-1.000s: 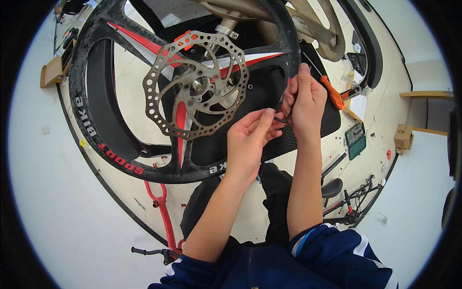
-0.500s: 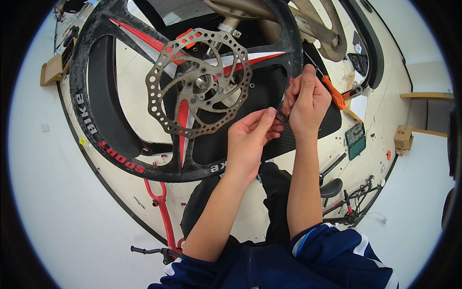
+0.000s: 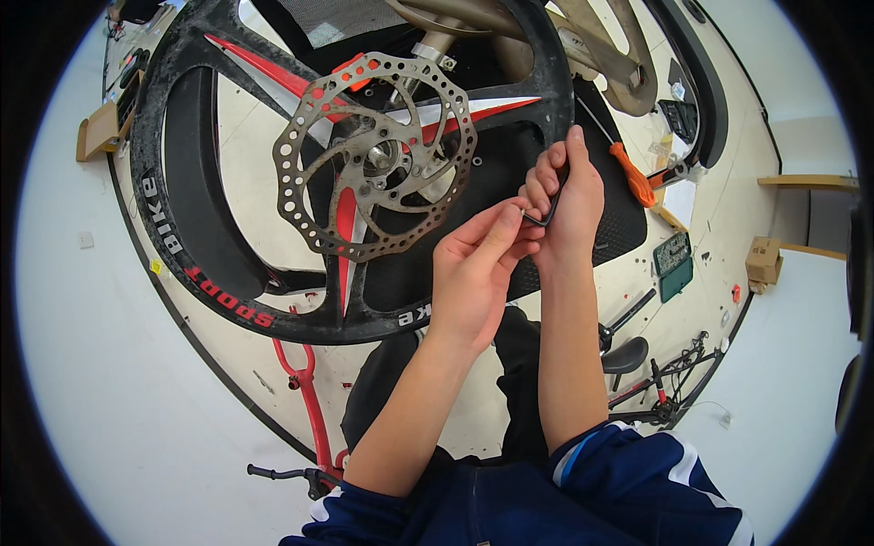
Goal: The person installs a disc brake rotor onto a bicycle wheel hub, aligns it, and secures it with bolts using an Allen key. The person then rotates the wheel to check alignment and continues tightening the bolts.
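Note:
Fingers of my right hand (image 3: 574,209) wrap round the long arm of a black L-shaped hex key (image 3: 553,206). At the key's short end, the thumb and fingers of my left hand (image 3: 475,264) pinch together; whatever small thing they hold there is too small and hidden to name. Both hands nearly touch, just right of a perforated metal brake disc (image 3: 360,162). This disc sits at the hub of a black spoked wheel (image 3: 300,330) with red and white accents, which lies in front of me.
Beyond my right hand lies an orange-handled screwdriver (image 3: 630,173) on a black mat (image 3: 619,223). Down on the floor are a green case (image 3: 675,280), a black saddle (image 3: 625,356) and a red bike part (image 3: 316,414). A bronze-coloured frame (image 3: 628,73) rises behind the wheel.
My right hand has come down and left, turning so that more of the hex key shows. The key's short end now meets my left fingertips. My left hand has barely moved.

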`<act>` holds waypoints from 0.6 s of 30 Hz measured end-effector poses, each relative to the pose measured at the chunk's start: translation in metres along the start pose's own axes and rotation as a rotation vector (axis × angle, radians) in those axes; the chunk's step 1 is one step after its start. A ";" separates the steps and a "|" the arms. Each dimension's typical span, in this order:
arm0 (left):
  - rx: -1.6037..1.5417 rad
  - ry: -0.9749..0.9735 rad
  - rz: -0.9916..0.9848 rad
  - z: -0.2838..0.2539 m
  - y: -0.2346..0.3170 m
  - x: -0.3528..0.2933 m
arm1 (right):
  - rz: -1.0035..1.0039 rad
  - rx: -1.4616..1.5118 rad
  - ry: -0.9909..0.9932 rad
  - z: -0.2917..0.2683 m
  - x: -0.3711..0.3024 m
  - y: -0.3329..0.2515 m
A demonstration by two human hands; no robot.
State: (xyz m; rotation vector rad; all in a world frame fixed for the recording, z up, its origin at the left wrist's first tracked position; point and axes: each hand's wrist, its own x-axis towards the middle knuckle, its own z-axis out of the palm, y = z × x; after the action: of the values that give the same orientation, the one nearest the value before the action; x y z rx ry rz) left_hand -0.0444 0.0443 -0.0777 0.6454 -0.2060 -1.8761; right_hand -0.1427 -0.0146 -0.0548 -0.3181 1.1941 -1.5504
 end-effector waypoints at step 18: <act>-0.076 0.137 -0.147 -0.006 0.000 0.000 | -0.245 -0.227 -0.022 -0.006 0.007 0.002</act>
State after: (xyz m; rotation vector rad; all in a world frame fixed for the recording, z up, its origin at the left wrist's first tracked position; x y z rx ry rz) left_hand -0.0413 0.0455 -0.0821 0.7506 0.0024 -1.9607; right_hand -0.1485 -0.0175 -0.0620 -0.6502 1.3557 -1.6159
